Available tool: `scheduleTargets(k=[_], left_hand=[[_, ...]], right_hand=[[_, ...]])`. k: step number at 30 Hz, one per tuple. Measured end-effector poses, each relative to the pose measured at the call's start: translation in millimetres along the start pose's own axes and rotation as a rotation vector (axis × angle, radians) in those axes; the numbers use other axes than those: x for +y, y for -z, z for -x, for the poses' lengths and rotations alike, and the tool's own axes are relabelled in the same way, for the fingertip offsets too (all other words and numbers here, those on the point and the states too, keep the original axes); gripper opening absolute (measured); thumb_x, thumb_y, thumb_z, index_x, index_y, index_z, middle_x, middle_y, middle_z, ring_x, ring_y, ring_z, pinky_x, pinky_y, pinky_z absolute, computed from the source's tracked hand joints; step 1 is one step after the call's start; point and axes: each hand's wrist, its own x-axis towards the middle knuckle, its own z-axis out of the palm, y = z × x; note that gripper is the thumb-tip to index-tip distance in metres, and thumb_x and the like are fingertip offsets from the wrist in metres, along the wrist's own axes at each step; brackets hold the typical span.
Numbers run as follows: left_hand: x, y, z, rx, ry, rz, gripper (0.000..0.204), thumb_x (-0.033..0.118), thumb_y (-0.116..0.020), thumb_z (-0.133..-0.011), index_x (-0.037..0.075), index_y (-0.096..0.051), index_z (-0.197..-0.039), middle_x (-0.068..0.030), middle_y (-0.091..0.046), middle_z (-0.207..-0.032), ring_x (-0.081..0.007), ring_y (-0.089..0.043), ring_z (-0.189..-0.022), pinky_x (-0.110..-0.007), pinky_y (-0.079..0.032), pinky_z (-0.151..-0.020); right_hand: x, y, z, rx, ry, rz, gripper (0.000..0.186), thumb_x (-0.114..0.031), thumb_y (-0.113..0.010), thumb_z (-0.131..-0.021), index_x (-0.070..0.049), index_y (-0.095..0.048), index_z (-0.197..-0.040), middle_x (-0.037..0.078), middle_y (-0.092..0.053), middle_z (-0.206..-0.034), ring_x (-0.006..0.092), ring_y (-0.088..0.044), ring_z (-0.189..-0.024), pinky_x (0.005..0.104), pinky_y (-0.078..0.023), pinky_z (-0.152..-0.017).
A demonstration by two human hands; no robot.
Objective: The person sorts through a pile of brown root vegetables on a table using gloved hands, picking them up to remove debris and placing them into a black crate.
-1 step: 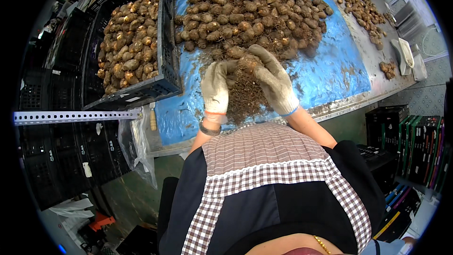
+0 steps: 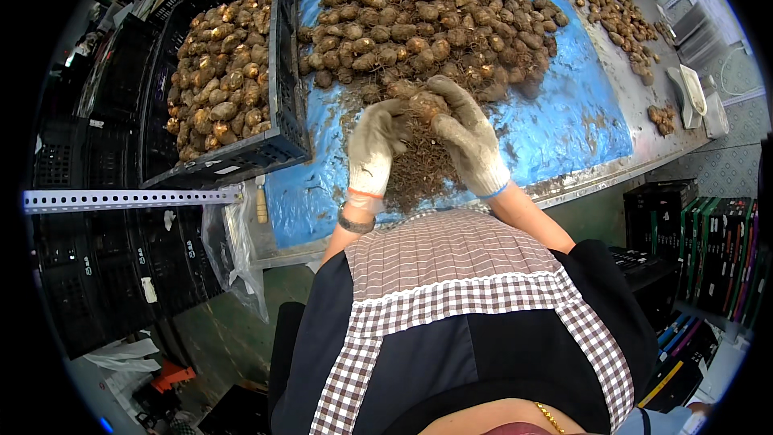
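My right hand (image 2: 465,130), in a soiled white knit glove, grips a brown, hairy taro (image 2: 427,105) between its thumb and fingers. At the taro's left side is my gloved left hand (image 2: 377,138), its fingers curled in toward the tuber. What those fingers pinch, if anything, is hidden. Beneath both hands lies a heap of loose root fibres (image 2: 419,173). Just beyond them rises a large pile of unpeeled taros (image 2: 427,20) on a blue plastic sheet (image 2: 588,105).
On the left, a black crate (image 2: 291,105) holds many taros. A wood-handled tool (image 2: 261,201) lies by the table's front left corner. Smaller taros (image 2: 624,24) are spread at the far right, near a pale scale (image 2: 688,93). Stacked black crates (image 2: 700,258) stand right of the table.
My left hand has turned slightly and shifted a little, its fingers curling differently beside the taro. My right hand keeps its grip in nearly the same place.
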Motion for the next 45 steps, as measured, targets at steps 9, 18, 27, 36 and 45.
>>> scheduleTargets(k=[9,18,27,36,45], left_hand=[[5,-12,1,-0.276,0.17,0.318,0.047,0.005,-0.082,-0.082,-0.001,-0.059,-0.122,-0.0065,-0.066,-0.112,-0.0145,-0.065,-0.097,-0.029,-0.057,-0.083],[-17,7,-11,-0.488,-0.437,-0.646,0.027,0.022,-0.068,-0.088,0.006,-0.067,-0.109,-0.0119,-0.069,-0.111,-0.0299,-0.066,-0.104,-0.039,-0.055,-0.09],[19,-17,1,-0.256,0.188,-0.952,0.049,0.041,-0.07,-0.082,-0.001,-0.064,-0.108,-0.0267,-0.068,-0.101,-0.0442,-0.065,-0.097,-0.048,-0.053,-0.08],[6,11,-7,-0.416,0.284,-0.022,0.053,0.014,-0.084,-0.079,-0.003,-0.058,-0.122,-0.0078,-0.067,-0.102,-0.018,-0.064,-0.095,-0.032,-0.054,-0.084],[-4,7,-13,-0.452,0.241,-0.203,0.055,0.025,-0.084,-0.076,-0.004,-0.063,-0.117,-0.0112,-0.07,-0.107,-0.018,-0.064,-0.095,-0.036,-0.052,-0.086]], right_hand=[[-14,2,-12,-0.08,0.035,0.43,0.034,-0.01,-0.071,-0.09,0.001,-0.062,-0.121,0.012,-0.062,-0.124,0.0218,-0.058,-0.12,0.038,-0.047,-0.105],[-21,-18,-19,-0.181,0.354,1.183,0.019,-0.022,-0.074,-0.084,-0.008,-0.071,-0.097,0.013,-0.067,-0.092,0.0309,-0.066,-0.088,0.0373,-0.054,-0.078],[-1,-17,-62,-0.171,-0.15,1.225,0.04,-0.043,-0.069,-0.09,-0.004,-0.072,-0.082,0.017,-0.067,-0.075,0.0309,-0.067,-0.07,0.0386,-0.053,-0.066],[22,-4,-69,-0.08,-0.238,0.479,0.041,-0.037,-0.065,-0.098,0.002,-0.073,-0.089,0.007,-0.072,-0.078,0.0107,-0.062,-0.072,0.0291,-0.052,-0.069],[-3,-13,-59,-0.184,0.072,1.231,0.031,-0.028,-0.072,-0.093,0.001,-0.074,-0.103,0.007,-0.074,-0.087,0.0161,-0.07,-0.078,0.0333,-0.055,-0.068]])
